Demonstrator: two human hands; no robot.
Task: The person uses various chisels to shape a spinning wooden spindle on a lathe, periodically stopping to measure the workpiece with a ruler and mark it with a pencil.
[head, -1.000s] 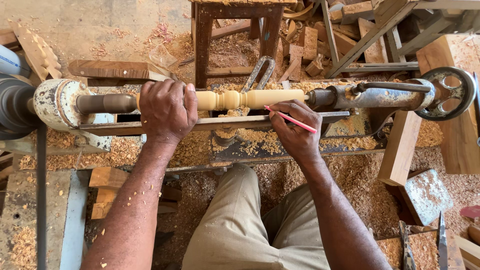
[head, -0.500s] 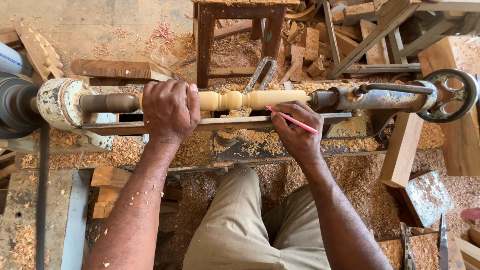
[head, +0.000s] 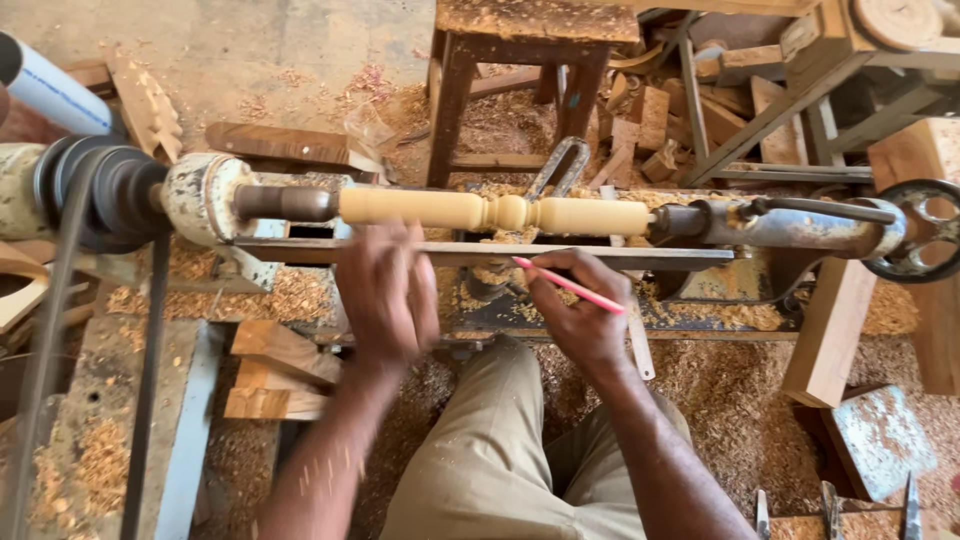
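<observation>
A pale turned wooden spindle (head: 495, 212) is mounted across the lathe, between the headstock (head: 190, 197) on the left and the tailstock (head: 790, 228) on the right. My left hand (head: 385, 295) is blurred, below the metal tool rest (head: 480, 252) and off the spindle, holding nothing that I can see. My right hand (head: 578, 318) grips a pink pencil (head: 568, 285), its tip pointing up-left at the tool rest just under the spindle's beaded middle.
A wooden stool (head: 530, 70) stands behind the lathe. Wood offcuts (head: 655, 115) pile up at the back right. A black handwheel (head: 925, 232) sits at the far right. Wood shavings (head: 730, 370) cover the floor. Chisels (head: 830, 505) lie at the bottom right.
My left hand has come off the spindle and dropped toward me, below the tool rest. The whole spindle now shows. My right hand still holds the pencil by the rest.
</observation>
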